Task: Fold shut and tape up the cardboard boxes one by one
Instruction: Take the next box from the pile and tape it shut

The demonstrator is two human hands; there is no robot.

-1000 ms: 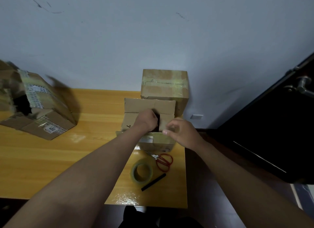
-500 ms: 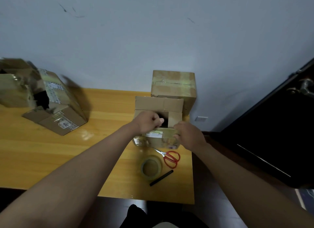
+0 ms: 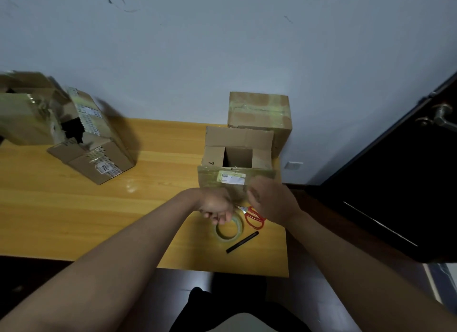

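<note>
1. Three boxes are counted on the bench: an open box at centre frame, a taped box just behind it against the wall, and a torn box lying at the upper left.
2. The open box is seen with its top flaps up and a dark opening between them; its near flap, covered in glossy tape, carries a white label whose print cannot be read. A "7" is written on its left inner flap.
3. On the torn box a sticker reading "4002" is seen.
4. One tape roll, one pair of red scissors and one black stick are laid on the bench below the open box, near one another.
5. The left hand is held just over the tape roll with fingers curled; whether anything is gripped cannot be told.
6. The right hand is placed against the near face of the open box, fingers loosely bent; its grip cannot be told.
</note>
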